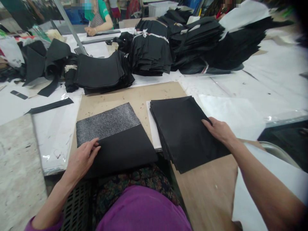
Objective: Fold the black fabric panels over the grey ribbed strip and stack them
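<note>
On the left, a black fabric panel (125, 144) with a speckled grey band (108, 123) along its far part lies near the table's front edge. My left hand (84, 155) rests on this panel, thumb and forefinger slightly apart, holding nothing that I can see. To the right is a stack of black sheets (180, 128), fanned a little at its left edge. My right hand (220, 130) grips the right edge of the top black sheet; its fingertips are partly hidden beneath. How many layers it holds cannot be seen.
Behind lie a curved stack of black pieces (98, 70), a tied black bundle (151, 48) and larger black piles (197, 41). A slanted metal pole (71, 27) rises at the back left. Across the table sits a person in a green top (103, 12). Brown board (163, 89) covers the middle.
</note>
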### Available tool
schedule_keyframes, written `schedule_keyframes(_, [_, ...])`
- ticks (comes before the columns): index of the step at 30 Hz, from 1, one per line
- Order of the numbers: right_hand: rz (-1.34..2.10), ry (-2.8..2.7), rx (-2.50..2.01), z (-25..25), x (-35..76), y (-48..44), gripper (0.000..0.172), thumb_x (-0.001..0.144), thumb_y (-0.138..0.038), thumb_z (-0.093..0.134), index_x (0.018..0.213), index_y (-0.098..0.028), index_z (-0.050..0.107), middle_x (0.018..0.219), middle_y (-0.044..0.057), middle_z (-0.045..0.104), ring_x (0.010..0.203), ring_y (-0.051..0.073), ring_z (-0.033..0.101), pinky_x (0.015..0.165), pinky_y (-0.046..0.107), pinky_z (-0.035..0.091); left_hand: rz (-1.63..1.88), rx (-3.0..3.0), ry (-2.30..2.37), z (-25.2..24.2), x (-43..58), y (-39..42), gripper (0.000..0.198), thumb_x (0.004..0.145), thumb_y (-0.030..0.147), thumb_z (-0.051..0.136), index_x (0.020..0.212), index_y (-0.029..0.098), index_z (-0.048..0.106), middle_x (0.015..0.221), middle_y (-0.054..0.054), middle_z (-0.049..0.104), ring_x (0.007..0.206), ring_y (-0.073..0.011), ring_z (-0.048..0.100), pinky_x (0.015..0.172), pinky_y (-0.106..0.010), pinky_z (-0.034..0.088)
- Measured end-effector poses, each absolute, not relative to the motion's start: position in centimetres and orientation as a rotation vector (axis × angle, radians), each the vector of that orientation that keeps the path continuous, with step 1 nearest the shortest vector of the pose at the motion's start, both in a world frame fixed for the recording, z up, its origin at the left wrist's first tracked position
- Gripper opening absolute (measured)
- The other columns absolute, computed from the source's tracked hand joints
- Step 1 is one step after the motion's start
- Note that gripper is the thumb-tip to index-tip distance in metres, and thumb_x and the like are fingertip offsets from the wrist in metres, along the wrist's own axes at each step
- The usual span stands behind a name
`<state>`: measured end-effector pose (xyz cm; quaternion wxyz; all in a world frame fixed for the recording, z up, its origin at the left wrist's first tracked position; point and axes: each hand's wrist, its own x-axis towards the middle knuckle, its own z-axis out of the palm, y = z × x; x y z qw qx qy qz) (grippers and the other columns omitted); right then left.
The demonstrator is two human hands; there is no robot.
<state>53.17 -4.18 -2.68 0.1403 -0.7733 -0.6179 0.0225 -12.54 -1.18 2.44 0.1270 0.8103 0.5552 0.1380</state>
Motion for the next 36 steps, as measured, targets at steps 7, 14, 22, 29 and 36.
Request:
schedule_keyframes(7, [0.089,-1.826,-2.414,-3.7,52.7,-2.7,0.052,0.096,-0.055,0.050,0.128,-0.014,0.055,0.076,0.019,0.066,0.071,0.034,0.065,0.067,0.045,0.042,0.514,2.511,1.346,2.9,-3.5,1.1,0.027,0.103,0.034,0.046,0.126,0.025,0.057,0.115,-0.007,0.064,0.108,-0.0217,0.060,0.095,-0.037,0.051])
schedule_keyframes(14, [-0.104,-1.920,-2.416,1.3,49.9,-4.2,0.087,0.089,-0.054,0.062,0.155,-0.011,0.026,0.137,0.028,0.051,0.120,0.043,0.053,0.092,0.057,0.045,0.593,2.657,1.387,-0.4,2.1,4.6,0.020,0.096,0.035,0.059,0.110,0.022,0.066,0.114,-0.011,0.060,0.106,-0.0297,0.053,0.088,-0.046,0.048])
schedule_keyframes(22, [0.189,-1.935,-1.731,5.0,38.8,-0.9,0.037,0.100,-0.029,0.046,0.135,-0.020,0.054,0.115,0.010,0.066,0.107,0.025,0.062,0.096,0.041,0.050,0.634,2.604,1.379,-0.4,2.6,4.6,0.007,0.093,0.030,0.063,0.092,0.023,0.064,0.106,-0.007,0.062,0.100,-0.0268,0.052,0.084,-0.043,0.043])
schedule_keyframes(29, [0.560,-2.344,-1.003,1.9,27.3,3.3,0.041,0.098,-0.027,0.054,0.139,-0.026,0.052,0.130,0.008,0.063,0.120,0.023,0.054,0.104,0.044,0.045,0.608,2.634,1.205,-0.5,2.1,3.8,0.004,0.099,0.023,0.054,0.100,0.022,0.057,0.108,-0.005,0.066,0.103,-0.0223,0.057,0.096,-0.043,0.038])
schedule_keyframes(36, [0.637,-2.423,-1.152,0.3,25.4,5.6,0.037,0.092,-0.027,0.065,0.128,-0.021,0.060,0.113,0.009,0.066,0.109,0.024,0.057,0.097,0.042,0.046,0.680,2.383,1.324,-0.8,1.9,4.5,0.049,0.093,0.028,0.065,0.137,0.024,0.044,0.103,-0.003,0.068,0.098,-0.0210,0.062,0.097,-0.041,0.040])
